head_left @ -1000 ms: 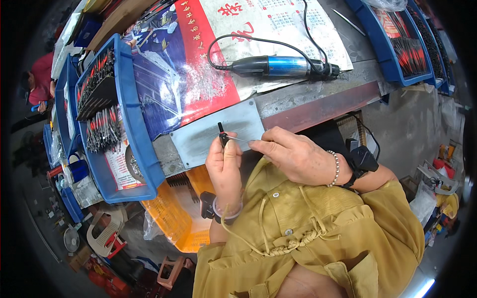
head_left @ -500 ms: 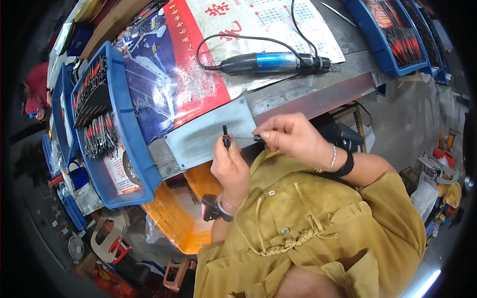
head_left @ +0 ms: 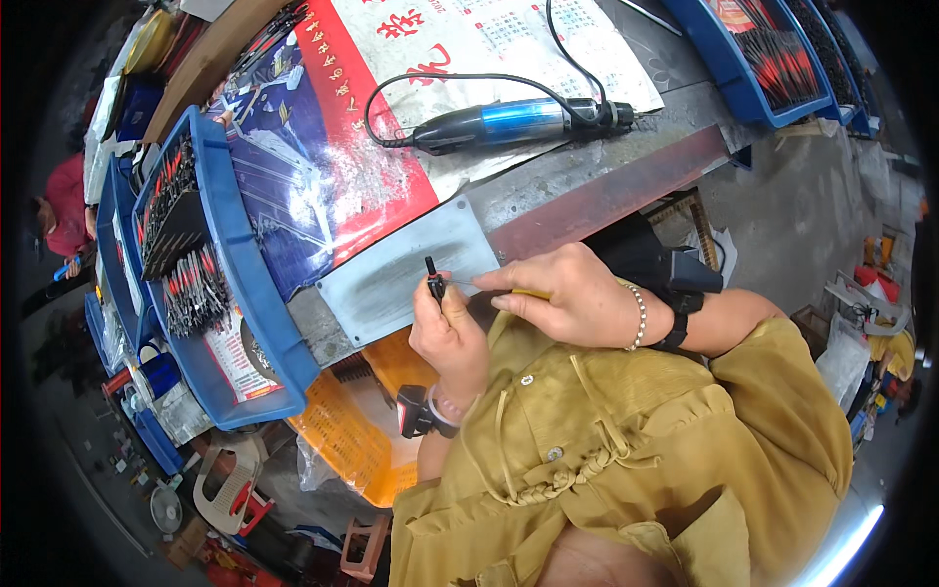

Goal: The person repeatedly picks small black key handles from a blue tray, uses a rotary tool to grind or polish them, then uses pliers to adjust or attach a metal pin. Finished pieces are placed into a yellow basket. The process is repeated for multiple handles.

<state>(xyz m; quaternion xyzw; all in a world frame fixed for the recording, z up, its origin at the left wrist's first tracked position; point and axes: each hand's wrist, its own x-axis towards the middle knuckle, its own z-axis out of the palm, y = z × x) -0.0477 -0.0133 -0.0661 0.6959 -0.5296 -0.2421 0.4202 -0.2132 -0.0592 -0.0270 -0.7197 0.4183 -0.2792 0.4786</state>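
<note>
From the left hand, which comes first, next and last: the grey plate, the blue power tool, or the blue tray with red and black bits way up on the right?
Measured from the left hand in the head view:
1. Grey plate, right at the fingertips, on the bench edge.
2. Blue power tool, farther up the bench, lying on the printed sheet.
3. Blue tray, at the top right corner.

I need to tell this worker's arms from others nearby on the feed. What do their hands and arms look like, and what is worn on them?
Both hands are bare, no gloves. The left hand has a black device strapped at the wrist on a pale band. The right hand has a pearl-like bead bracelet and, beside it, a black wrist strap. Mustard-yellow sleeves are pushed up, leaving the forearms bare.
</note>
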